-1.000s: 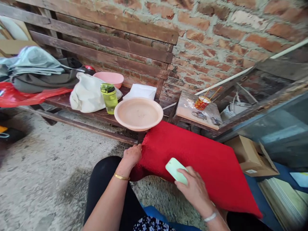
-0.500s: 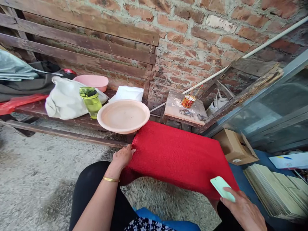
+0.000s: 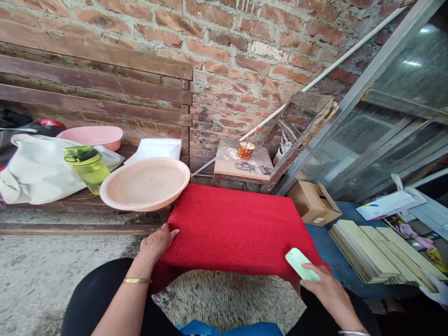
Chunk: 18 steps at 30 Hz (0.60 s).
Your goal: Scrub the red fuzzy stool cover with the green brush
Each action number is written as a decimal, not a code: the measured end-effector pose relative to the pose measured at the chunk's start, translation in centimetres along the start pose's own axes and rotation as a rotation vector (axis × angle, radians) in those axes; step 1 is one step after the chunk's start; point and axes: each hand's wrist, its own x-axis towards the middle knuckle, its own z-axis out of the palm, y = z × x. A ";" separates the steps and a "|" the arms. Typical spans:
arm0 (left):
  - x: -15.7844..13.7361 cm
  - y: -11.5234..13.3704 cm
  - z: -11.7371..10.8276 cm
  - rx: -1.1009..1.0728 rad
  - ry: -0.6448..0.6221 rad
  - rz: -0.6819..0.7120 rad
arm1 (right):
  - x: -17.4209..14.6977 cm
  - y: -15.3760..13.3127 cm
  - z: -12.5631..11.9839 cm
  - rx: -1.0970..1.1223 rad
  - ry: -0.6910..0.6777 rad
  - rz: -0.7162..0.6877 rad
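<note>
Soft, bright light falls evenly over the red-draped bench (image 3: 238, 228); beyond its far right corner, the glass (image 3: 399, 84) carries white glints. Shade dulls the floor (image 3: 224, 296) below the bench's near edge. The view's margins look stretched.

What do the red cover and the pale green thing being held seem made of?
Red cover: probably plush fabric, matte, judging by its fuzzy-looking surface and soft folds at the corner.
Pale green thing: likely plastic, smooth and evenly coloured; its underside doesn't show.
</note>
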 end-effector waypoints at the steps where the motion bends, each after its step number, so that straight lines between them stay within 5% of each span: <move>1: 0.0 0.0 0.0 -0.010 0.005 0.001 | 0.0 2.0 -0.7 -0.057 0.024 0.059; 5: 0.1 -0.1 -0.1 -0.032 0.006 -0.002 | -0.4 4.3 -2.3 -0.279 0.144 0.134; 12: 0.7 -0.6 0.7 0.057 0.012 0.048 | -0.2 -3.4 0.0 0.023 0.098 -0.188; 14: 0.9 -0.7 1.1 0.071 0.021 0.052 | 0.0 -2.6 0.2 0.027 0.069 -0.159; 18: 1.1 -0.8 1.2 0.080 0.033 0.040 | -0.1 3.3 -1.0 -0.067 0.106 0.082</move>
